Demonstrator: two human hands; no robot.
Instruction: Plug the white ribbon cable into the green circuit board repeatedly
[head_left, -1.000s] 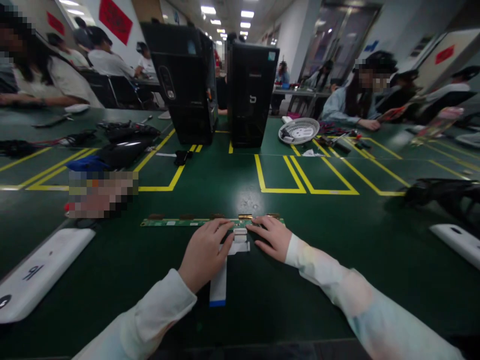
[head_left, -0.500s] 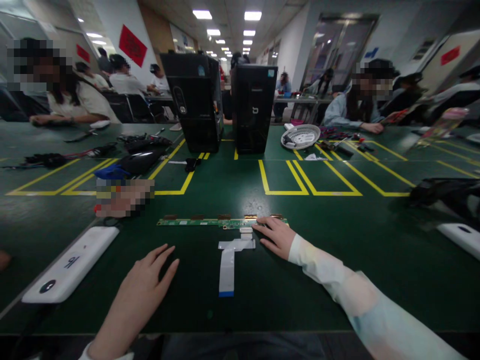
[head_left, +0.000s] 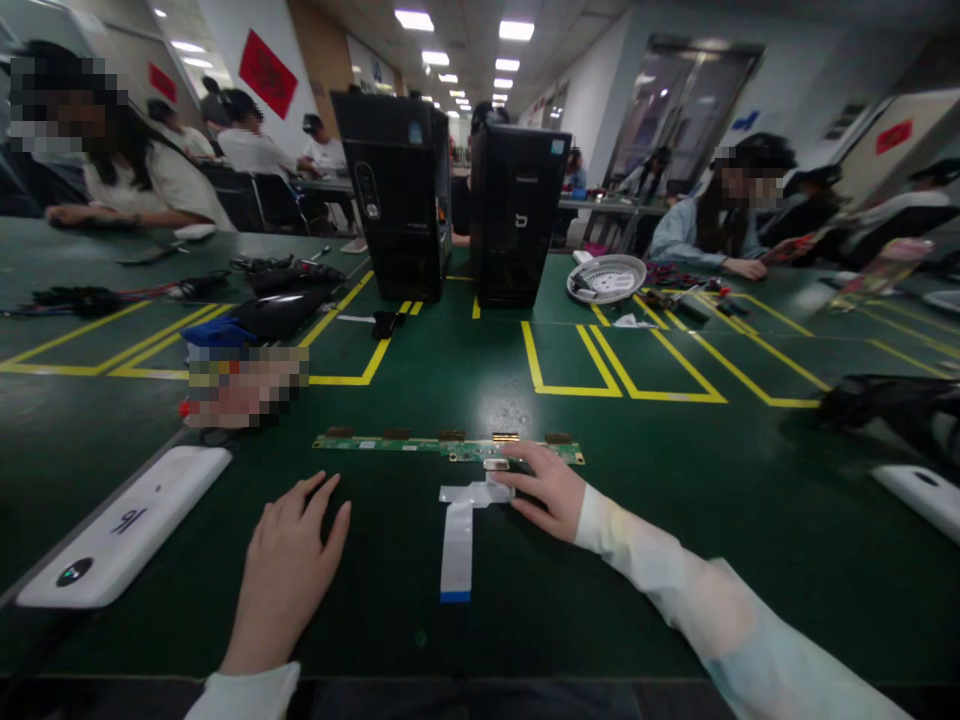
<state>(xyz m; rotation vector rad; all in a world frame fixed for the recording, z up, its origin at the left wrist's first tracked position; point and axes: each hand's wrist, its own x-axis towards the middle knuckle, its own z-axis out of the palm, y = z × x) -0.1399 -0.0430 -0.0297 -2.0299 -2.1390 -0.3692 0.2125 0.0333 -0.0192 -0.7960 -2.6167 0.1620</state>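
Note:
A long, narrow green circuit board (head_left: 409,444) lies across the green table in front of me, with several copper-coloured tabs along its far edge. From a connector on its near side, a flat white ribbon cable (head_left: 457,550) runs toward me, folded near the top and ending in a blue strip. My right hand (head_left: 546,490) is over the board's right part and the connector, fingers apart; whether the fingertips press on them I cannot tell. To the left of the cable, my left hand (head_left: 296,550) rests with fingers spread, holding nothing.
Two black computer towers (head_left: 517,215) stand at the back. A white power bank-like device (head_left: 127,530) lies at left, another white device (head_left: 919,495) at right. A white basket (head_left: 606,278), cables (head_left: 97,298) and yellow tape lines are beyond. Other people sit around.
My right hand has shifted slightly toward me, from the board's edge to the connector and cable top. My left hand has moved a little up and left. The view has tilted slightly.

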